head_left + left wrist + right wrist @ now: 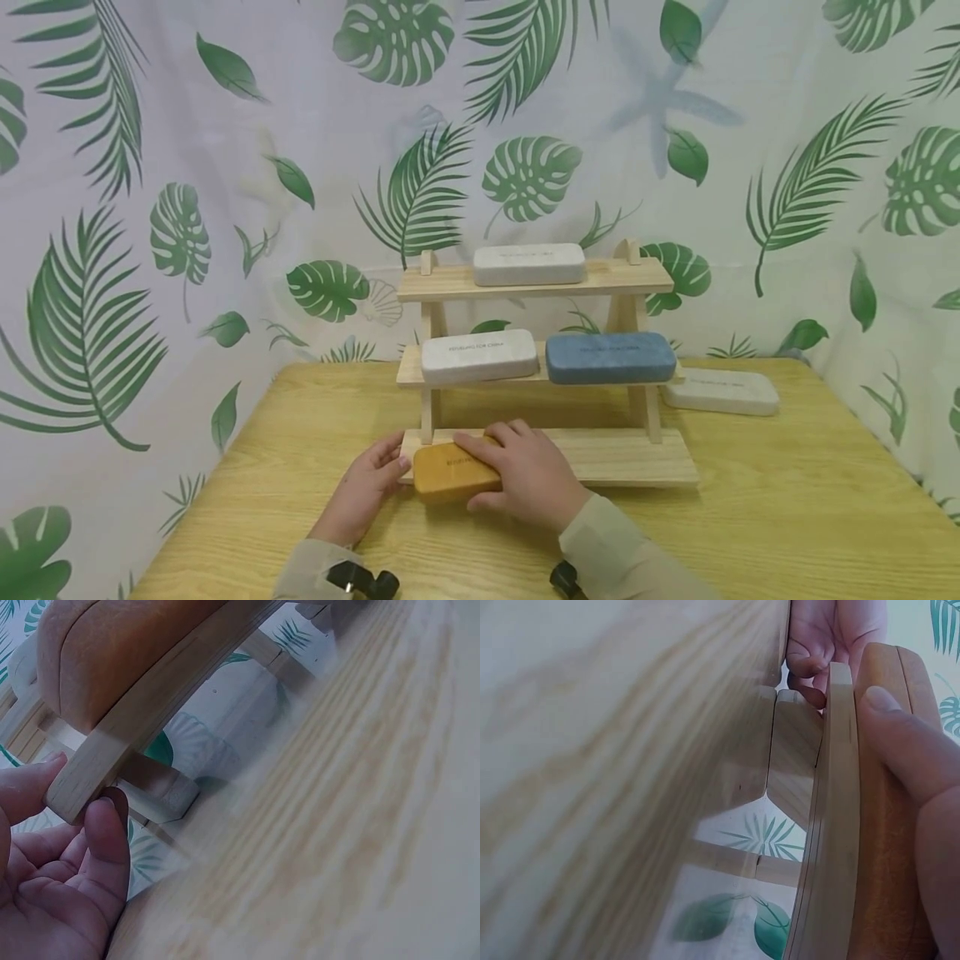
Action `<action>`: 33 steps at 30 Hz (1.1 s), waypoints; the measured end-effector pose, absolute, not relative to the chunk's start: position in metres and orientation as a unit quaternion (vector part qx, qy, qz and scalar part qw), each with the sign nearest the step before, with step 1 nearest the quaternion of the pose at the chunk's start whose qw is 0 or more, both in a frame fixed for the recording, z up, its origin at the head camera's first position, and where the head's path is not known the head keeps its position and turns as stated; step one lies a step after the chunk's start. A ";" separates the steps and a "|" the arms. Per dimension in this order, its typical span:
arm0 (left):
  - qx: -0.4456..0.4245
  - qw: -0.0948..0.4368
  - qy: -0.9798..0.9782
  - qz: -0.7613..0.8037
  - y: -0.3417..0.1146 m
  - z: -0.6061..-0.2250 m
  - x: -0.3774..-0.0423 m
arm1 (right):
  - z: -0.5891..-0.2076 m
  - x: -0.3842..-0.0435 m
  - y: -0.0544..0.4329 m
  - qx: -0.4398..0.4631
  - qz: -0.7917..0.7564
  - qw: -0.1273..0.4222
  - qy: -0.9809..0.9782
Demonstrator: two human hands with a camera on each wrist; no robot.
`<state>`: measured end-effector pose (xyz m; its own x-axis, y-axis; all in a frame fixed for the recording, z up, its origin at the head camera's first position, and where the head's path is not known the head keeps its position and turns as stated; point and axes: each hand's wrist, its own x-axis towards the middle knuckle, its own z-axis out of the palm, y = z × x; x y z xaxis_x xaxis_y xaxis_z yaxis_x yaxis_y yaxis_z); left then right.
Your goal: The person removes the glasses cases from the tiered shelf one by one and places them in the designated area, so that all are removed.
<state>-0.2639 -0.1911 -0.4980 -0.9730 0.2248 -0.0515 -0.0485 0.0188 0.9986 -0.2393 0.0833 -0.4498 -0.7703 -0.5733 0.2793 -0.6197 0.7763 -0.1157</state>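
A three-tier wooden display shelf [622,458] stands on the table, and an orange glasses case [450,471] lies at the left of its lowest board. My right hand [528,475] grips this case from above, its thumb along the front side and its fingers over the top. At the board's left end, my left hand [367,483] pinches the wood; in the left wrist view the thumb [34,791] is at the upper side and curled fingertips are underneath. The case's right end is hidden under my right hand.
On the middle board sit a white case [480,356] and a blue case [611,358] side by side. Another white case [528,264] rests on the top board. A further white case [722,392] lies on the table [810,500] to the right, partly behind the shelf. Leaf-patterned cloth [540,100] hangs behind.
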 end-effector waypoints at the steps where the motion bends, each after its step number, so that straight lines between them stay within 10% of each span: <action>1: 0.062 0.097 0.707 0.698 -0.191 -0.498 -0.264 | -0.450 -0.239 0.084 0.319 0.100 0.114 -0.936; 33: 0.051 0.078 0.722 0.686 -0.189 -0.496 -0.260 | -0.438 -0.207 0.133 0.336 0.150 0.053 -0.928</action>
